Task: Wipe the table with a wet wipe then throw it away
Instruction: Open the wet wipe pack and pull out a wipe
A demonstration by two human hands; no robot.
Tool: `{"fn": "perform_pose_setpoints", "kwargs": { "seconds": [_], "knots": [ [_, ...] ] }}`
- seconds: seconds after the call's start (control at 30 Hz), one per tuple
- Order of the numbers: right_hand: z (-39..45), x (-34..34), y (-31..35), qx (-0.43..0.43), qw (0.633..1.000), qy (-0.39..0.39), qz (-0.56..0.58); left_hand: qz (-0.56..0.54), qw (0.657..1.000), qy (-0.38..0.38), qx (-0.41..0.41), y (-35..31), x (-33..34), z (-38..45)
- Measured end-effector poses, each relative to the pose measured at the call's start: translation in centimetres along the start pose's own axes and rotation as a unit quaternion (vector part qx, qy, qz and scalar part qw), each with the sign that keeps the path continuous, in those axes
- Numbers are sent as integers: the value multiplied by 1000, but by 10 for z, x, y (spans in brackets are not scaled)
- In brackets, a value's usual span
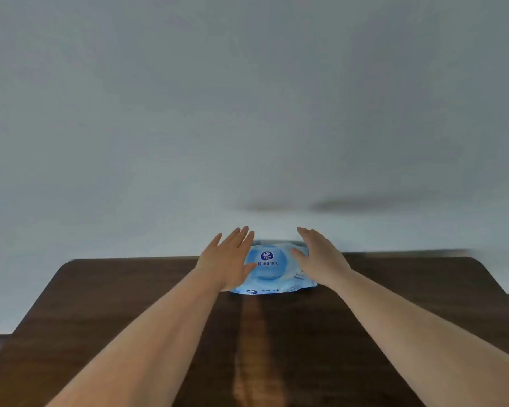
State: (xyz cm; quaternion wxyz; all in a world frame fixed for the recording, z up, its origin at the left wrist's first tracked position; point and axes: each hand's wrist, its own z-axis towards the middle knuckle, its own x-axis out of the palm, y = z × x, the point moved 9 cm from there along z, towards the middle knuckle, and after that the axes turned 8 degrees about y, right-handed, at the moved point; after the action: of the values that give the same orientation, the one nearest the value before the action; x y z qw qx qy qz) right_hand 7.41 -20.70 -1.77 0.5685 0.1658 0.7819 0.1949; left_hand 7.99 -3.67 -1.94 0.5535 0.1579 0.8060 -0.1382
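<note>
Both our hands flank the wet wipe pack (272,270).
Our left hand (228,259) and right hand (318,258) are spread open, gripping nothing; the pack lies at the far edge of the dark wooden table (276,348).

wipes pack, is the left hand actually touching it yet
Cannot tell. In the head view the open left hand overlaps the left edge of the wipes pack, hiding any contact or gap; the image is also blurred.

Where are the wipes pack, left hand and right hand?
wipes pack (269,270): head view, on the round lid.
left hand (228,259): head view, back of the open hand.
right hand (321,259): head view, back of the open hand.
</note>
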Motion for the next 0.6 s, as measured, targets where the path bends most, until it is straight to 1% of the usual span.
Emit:
{"fn": "perform_pose_setpoints", "kwargs": {
  "seconds": [0.07, 0.17, 0.37, 0.43, 0.6],
  "knots": [
    [14, 20, -9, -5, 1000, 27, -14, -6, 999, 44, -3, -3, 23, 19],
    [32, 50, -28, 5, 998, 62, -13, -5, 998, 66, -1, -8, 52, 42],
    [53, 82, -51, 7, 995, 95, -24, 15, 999, 49, 6, -12, 78, 71],
    [56, 88, -57, 9, 994, 103, -25, 25, 998, 53, 8, -14, 83, 77],
    [61, 94, -66, 9, 994, 107, -13, 45, 998, 33, 26, -17, 82, 88]
  ]
}}
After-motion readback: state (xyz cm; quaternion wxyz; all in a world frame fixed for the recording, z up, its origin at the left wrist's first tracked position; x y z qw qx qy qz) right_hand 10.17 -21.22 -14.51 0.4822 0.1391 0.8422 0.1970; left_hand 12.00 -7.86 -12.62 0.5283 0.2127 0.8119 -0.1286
